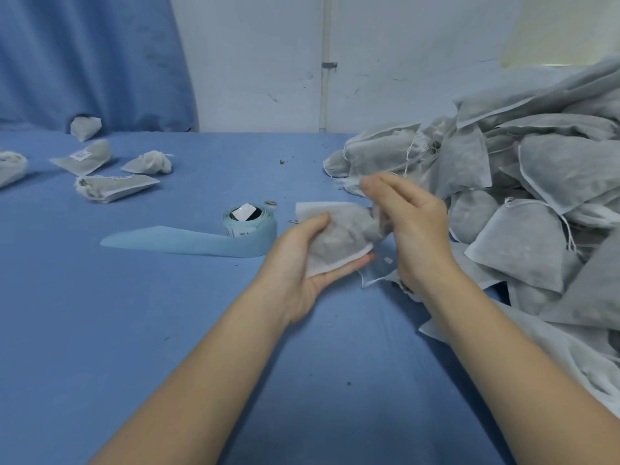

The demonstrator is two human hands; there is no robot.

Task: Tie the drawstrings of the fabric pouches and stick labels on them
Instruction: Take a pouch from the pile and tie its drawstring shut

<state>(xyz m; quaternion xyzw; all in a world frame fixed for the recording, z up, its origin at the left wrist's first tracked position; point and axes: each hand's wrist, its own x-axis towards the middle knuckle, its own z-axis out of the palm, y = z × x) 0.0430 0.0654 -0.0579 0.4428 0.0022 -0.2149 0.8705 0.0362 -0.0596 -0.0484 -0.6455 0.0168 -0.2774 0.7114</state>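
Observation:
My left hand (303,260) cups a filled grey fabric pouch (339,234) from below, thumb curled over its left edge. The pouch's gathered neck points right, toward my right hand (407,223). That hand is raised beside the neck with its fingers straight and blurred; whether it touches the neck or the string is unclear. A thin white drawstring (374,280) hangs loose below the pouch. A roll of labels (250,220) on pale blue backing stands left of the pouch, its strip (174,241) trailing left across the cloth.
A big heap of filled grey pouches (523,203) covers the right side of the blue-covered table (134,330). Several pouches (114,186) lie at the far left, one bearing a white label (80,155). A blue curtain and a white wall stand behind.

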